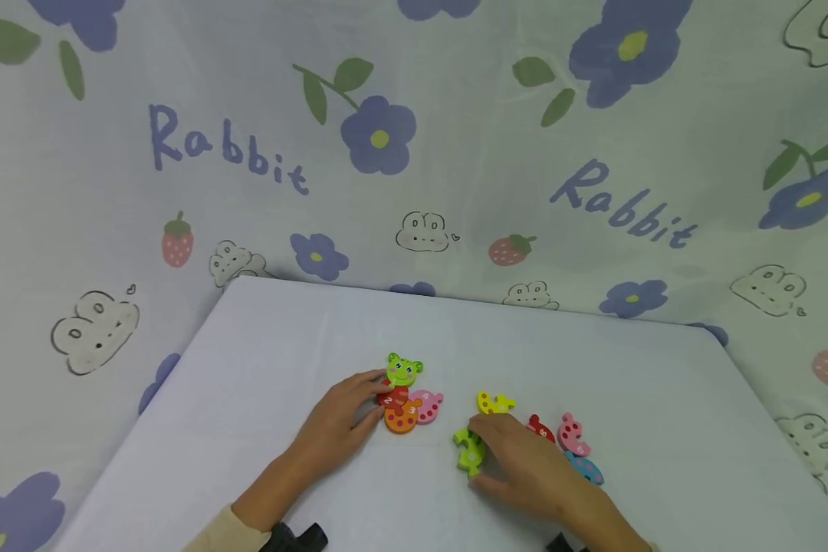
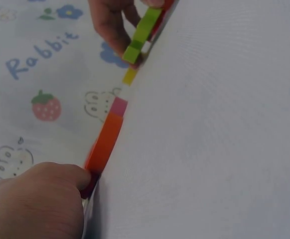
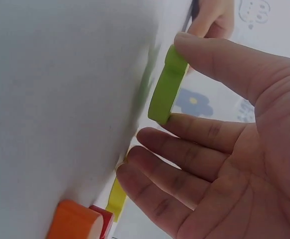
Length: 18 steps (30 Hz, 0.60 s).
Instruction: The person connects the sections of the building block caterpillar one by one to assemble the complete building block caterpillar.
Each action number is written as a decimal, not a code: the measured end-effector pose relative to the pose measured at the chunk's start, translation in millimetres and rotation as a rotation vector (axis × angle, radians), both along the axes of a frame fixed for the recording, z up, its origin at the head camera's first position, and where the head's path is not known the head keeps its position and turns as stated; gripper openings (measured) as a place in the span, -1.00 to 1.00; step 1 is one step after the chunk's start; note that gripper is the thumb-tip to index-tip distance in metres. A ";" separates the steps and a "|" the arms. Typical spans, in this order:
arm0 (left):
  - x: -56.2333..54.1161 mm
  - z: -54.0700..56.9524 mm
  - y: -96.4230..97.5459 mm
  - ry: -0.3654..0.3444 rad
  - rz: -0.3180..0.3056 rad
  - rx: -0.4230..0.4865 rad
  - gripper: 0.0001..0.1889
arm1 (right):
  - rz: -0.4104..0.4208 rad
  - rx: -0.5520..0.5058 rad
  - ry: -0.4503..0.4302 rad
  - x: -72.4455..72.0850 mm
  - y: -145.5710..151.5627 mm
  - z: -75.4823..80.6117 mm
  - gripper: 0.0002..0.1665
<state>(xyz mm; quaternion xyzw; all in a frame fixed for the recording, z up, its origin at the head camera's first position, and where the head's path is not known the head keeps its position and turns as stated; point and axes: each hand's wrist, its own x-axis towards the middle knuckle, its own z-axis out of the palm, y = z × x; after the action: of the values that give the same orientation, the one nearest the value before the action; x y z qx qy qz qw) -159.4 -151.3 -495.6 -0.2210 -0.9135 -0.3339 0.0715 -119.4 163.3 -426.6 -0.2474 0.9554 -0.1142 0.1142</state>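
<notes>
Near the table's middle, several joined wooden puzzle pieces form a curve: a green smiling head [image 1: 403, 371], a red piece marked 2 [image 1: 392, 397], an orange dotted piece [image 1: 402, 418] and a pink piece [image 1: 427, 406]. My left hand [image 1: 338, 424] holds the red piece at its left edge between thumb and fingers. To the right, my right hand [image 1: 524, 468] pinches a green puzzle piece [image 3: 166, 87] between thumb and index finger; its other fingers are extended. In the left wrist view the green piece stands on edge to the camera, its printed face hidden.
Beyond my right hand lies a yellow piece [image 1: 494, 402]. Beside it are a red piece [image 1: 541, 429], a pink piece [image 1: 573, 435] and a blue piece [image 1: 585, 468]. An orange piece [image 3: 74, 221] shows in the right wrist view. Printed cloth [image 1: 455, 169] hangs behind the white table [image 1: 303, 330].
</notes>
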 end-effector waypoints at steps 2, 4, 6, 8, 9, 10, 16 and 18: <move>0.3 0.9 0.2 0.001 -0.002 -0.001 -0.61 | -0.003 -0.011 0.006 -2.3 -0.3 -0.2 -0.17; 0.5 2.0 0.6 0.001 -0.002 -0.003 -0.62 | -0.009 -0.015 0.016 -4.9 -1.2 0.9 -0.18; 0.6 2.7 0.9 0.003 -0.002 -0.005 -0.62 | -0.011 -0.017 0.031 -8.0 -2.0 1.8 -0.19; 0.7 2.8 0.9 0.004 0.000 -0.012 -0.62 | -0.017 -0.020 0.040 -11.9 -3.4 3.2 -0.20; 0.7 2.7 0.9 0.006 0.000 -0.014 -0.62 | -0.020 -0.021 0.045 -14.2 -4.0 3.6 -0.20; 0.7 2.5 0.8 0.009 0.001 -0.015 -0.62 | -0.020 -0.022 0.052 -16.7 -4.6 3.5 -0.21; 0.8 1.0 0.8 0.014 0.003 -0.013 -0.62 | -0.014 -0.043 0.068 -32.3 -9.6 2.2 -0.23; 0.8 0.4 1.1 0.009 0.005 -0.012 -0.62 | -0.015 -0.048 0.063 -37.0 -13.0 2.1 -0.22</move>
<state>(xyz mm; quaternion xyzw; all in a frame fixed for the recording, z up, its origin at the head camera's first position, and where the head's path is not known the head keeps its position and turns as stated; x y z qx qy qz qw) -158.6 -150.2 -495.2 -0.2208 -0.9156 -0.3274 0.0753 -156.4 150.3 -424.5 -0.2463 0.9573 -0.1300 0.0771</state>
